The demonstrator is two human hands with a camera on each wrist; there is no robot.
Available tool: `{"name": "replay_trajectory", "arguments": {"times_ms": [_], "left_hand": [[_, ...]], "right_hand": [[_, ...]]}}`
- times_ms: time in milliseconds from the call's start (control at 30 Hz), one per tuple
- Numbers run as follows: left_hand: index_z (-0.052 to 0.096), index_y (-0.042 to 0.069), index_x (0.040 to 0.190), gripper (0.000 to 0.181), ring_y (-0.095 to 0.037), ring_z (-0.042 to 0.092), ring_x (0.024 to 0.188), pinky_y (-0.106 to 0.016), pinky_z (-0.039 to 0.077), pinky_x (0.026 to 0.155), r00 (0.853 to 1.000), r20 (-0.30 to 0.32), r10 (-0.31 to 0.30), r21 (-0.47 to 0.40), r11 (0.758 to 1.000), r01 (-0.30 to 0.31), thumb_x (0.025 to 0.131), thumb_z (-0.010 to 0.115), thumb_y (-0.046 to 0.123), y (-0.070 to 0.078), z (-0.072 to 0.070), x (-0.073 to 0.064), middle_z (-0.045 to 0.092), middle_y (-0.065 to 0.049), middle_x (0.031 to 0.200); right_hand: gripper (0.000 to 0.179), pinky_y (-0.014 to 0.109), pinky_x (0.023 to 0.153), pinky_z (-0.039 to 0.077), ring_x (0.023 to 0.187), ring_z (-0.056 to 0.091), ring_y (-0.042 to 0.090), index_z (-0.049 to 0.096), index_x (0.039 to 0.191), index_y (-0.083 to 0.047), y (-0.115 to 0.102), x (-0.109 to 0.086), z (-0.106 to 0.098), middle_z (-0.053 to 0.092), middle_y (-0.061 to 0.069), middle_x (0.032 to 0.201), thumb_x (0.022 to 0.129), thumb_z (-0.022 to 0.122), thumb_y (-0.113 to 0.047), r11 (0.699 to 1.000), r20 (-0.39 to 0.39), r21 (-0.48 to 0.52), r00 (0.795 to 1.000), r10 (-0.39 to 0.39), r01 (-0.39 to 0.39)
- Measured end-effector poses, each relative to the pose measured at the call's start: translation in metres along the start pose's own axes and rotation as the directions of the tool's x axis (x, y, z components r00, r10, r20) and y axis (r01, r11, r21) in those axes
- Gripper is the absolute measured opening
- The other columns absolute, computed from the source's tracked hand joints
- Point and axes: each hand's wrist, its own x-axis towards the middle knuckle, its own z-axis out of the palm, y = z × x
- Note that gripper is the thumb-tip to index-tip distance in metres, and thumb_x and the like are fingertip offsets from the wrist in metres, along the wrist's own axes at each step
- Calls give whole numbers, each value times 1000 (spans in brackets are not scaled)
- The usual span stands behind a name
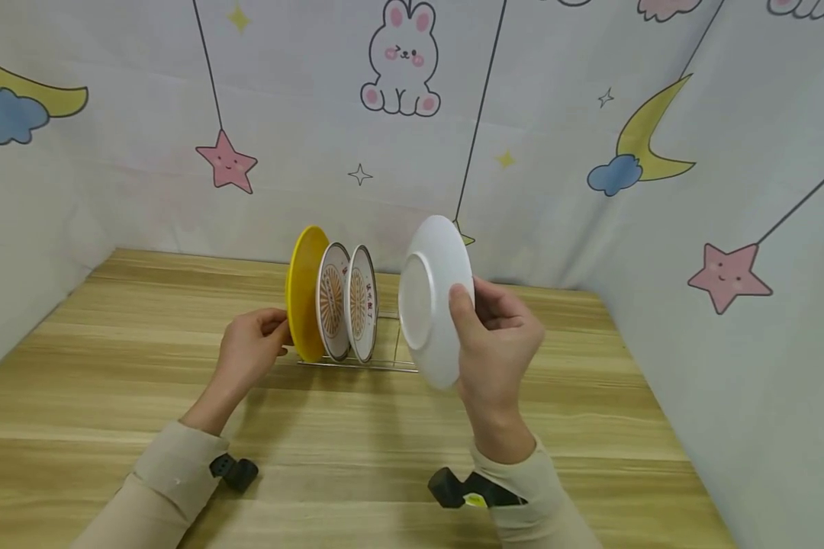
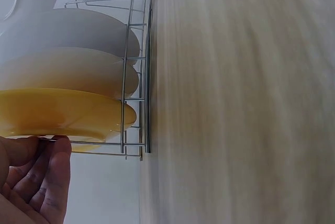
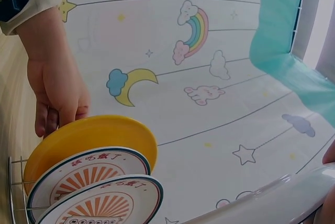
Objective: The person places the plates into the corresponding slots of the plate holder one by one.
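My right hand [image 1: 497, 343] grips a white plate [image 1: 434, 305] by its right edge, thumb on the face turned to me. The plate is held upright, tilted a little, over the right end of a wire dish rack [image 1: 391, 367]. At the rack's left end, my left hand [image 1: 250, 347] pinches the end wire, close beside a yellow plate [image 1: 307, 293]. This plate stands on edge in the rack. Next to it stand two white plates with dark rims and an orange sunburst print, a middle one [image 1: 333, 301] and a right one [image 1: 362, 303].
The rack stands on a wood-grain table [image 1: 357, 457]. A white cloth backdrop [image 1: 302, 99] with cartoon stars, moons and a rabbit hangs behind the table and along its sides. Black wrist cameras sit on both sleeves, the left one [image 1: 235, 471] and the right one [image 1: 453, 488].
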Motion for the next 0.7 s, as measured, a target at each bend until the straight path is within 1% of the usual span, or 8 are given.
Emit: {"name": "replay_trajectory", "arguments": {"times_ms": [167,400,700], "left_hand": [[66,-8,117,28,-29,71,83,-28,60,64,1000,-4,1,-6,1000,-1,102,54,13,0,0,1,71,-22,102],[66,-8,117,28,-29,71,83,-29,60,65,1000,-1,-1,-4,1000,1,102,54,12,1,0,1,71,-22,103],[65,-9,117,28,-30,71,84,-31,60,66,1000,5,-10,-7,1000,10,102,54,12,1,0,1,71,-22,103]], "right_hand": [[20,27,59,58,65,67,18,71,90,14,1,-1,5,72,14,79,78,77,-2,1000,6,14,1000,8,-8],[21,29,61,59,68,67,20,70,92,15,3,-3,10,72,15,82,80,77,-2,1000,32,-5,999,26,-26],[23,29,62,59,70,67,19,69,92,15,14,-7,14,71,15,82,80,76,-3,999,59,-16,998,30,-29]]}}
